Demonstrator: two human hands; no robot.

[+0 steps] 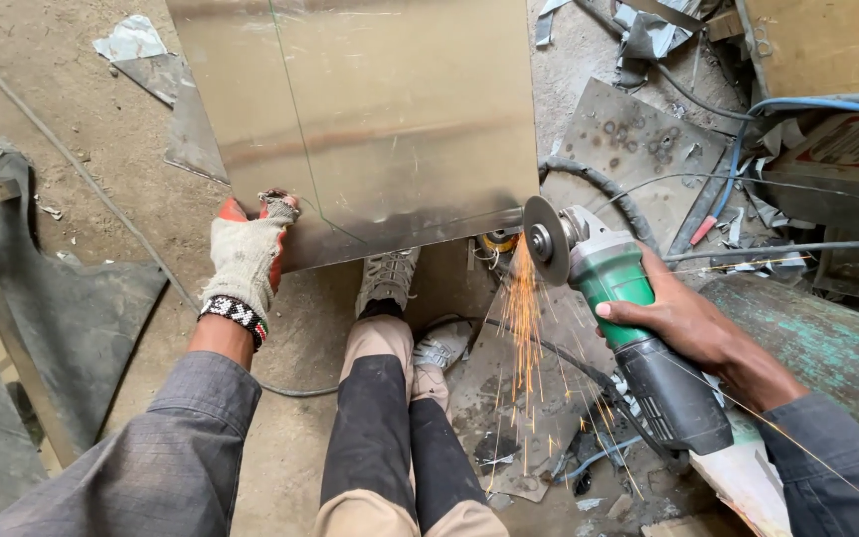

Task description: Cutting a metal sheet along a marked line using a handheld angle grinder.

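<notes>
Sheet metal (390,109), large, shiny, propped up off the dirt floor (82,109) ahead of the person, lower edge near their shoes, a thin scribed line running down its face. Far left: dark scrap plates (82,308) lying flat, a thin cable (101,199) crossing the ground. Left hand (248,261), in a worn knit glove with red patches and a beaded wristband (236,315), is closed around the sheet's lower left corner, thumb on the near face, steadying it. Centre: both legs (390,428) stretched out, one shoe (387,280) pressed against the sheet's bottom edge. Just right of that, orange sparks (524,328) fall from the cutting disc (546,239), which meets the sheet's lower right corner. Right hand (693,323), bare, is wrapped fully round the green-and-black angle grinder (633,328), fingers closed on the body. Further right: grey hose (599,189), blue cable (817,104), perforated scrap plate (638,139), clutter, and a green-painted surface (827,348).

Step in hand, judged: start of a cut at the right edge, disc only just biting. Next move likely calls for a steady feed along the edge or mark, the left-hand clamp kept firm so the sheet does not chatter, and feet and power cord kept out of the spark path.
</notes>
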